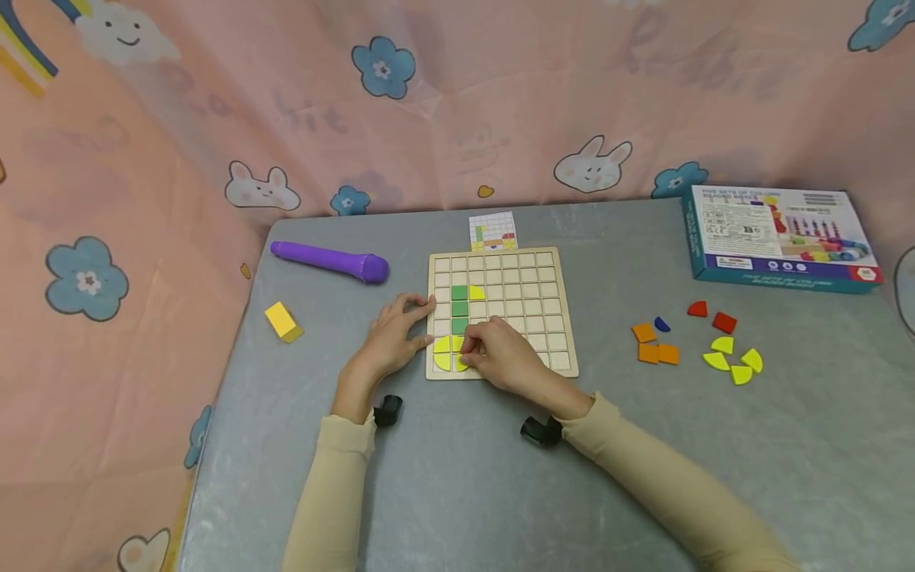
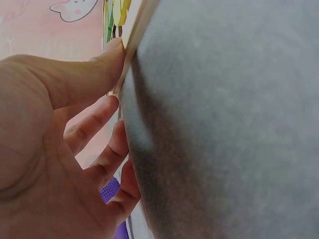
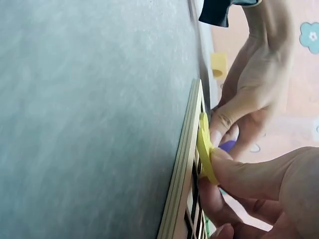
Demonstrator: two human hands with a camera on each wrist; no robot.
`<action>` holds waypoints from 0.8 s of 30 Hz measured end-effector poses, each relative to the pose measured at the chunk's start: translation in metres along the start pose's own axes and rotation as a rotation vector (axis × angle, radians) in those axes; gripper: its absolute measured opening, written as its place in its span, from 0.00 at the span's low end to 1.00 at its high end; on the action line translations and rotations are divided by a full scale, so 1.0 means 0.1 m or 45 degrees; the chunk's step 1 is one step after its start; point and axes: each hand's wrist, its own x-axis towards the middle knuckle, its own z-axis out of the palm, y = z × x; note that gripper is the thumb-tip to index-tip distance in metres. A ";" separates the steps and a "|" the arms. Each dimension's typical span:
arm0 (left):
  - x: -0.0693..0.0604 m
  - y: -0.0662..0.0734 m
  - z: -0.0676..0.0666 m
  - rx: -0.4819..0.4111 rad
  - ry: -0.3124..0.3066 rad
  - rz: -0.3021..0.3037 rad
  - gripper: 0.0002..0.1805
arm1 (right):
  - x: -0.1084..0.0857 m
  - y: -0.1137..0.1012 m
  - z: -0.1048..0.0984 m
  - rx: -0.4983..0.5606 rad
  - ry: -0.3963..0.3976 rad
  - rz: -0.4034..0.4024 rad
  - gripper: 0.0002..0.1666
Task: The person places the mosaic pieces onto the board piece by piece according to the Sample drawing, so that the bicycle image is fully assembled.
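Observation:
A wooden grid board (image 1: 570, 349) lies on the table. My left hand (image 1: 391, 334) rests its thumb and fingertips along the board's left edge. Between thumb and fingers my right hand (image 1: 506, 357) pinches a yellow quarter-circle piece (image 3: 205, 149), low over the board's lower left cells. Beside it, other yellow quarter-circle pieces (image 1: 442, 361) sit in the corner cells. Green squares (image 1: 459, 309) fill a column above them, with a yellow quarter-circle (image 1: 476, 292) to the right of the top one. My right fingers hide part of the lower cells.
Behind the board lies a printed pattern card (image 1: 492, 226). Orange squares (image 1: 647, 353), a blue half-circle (image 1: 662, 324), red pieces (image 1: 724, 322) and yellow quarter-circles (image 1: 716, 361) lie at right, before a box (image 1: 786, 238). A purple microphone (image 1: 329, 260) and yellow block (image 1: 283, 322) lie at left.

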 end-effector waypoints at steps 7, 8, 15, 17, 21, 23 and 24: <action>0.00 0.02 0.00 0.016 0.002 0.000 0.37 | 0.02 -0.04 0.04 -0.035 0.023 0.007 0.09; 0.00 0.03 -0.01 0.016 0.002 -0.001 0.37 | 0.03 -0.04 0.04 -0.039 0.028 0.010 0.09; -0.01 0.03 -0.01 0.014 0.000 -0.004 0.36 | 0.03 -0.04 0.05 -0.094 0.079 0.073 0.12; -0.01 0.03 -0.01 0.012 -0.001 -0.003 0.36 | 0.02 -0.03 0.05 -0.099 0.075 0.086 0.13; -0.01 0.03 -0.01 0.008 -0.001 -0.008 0.36 | 0.00 0.00 0.01 -0.119 0.062 0.103 0.14; -0.01 0.03 -0.01 0.007 0.000 -0.007 0.37 | -0.02 0.03 -0.05 -0.121 0.064 0.125 0.14; -0.01 0.03 -0.01 0.006 0.000 -0.008 0.37 | -0.04 0.06 -0.09 -0.119 0.070 0.133 0.14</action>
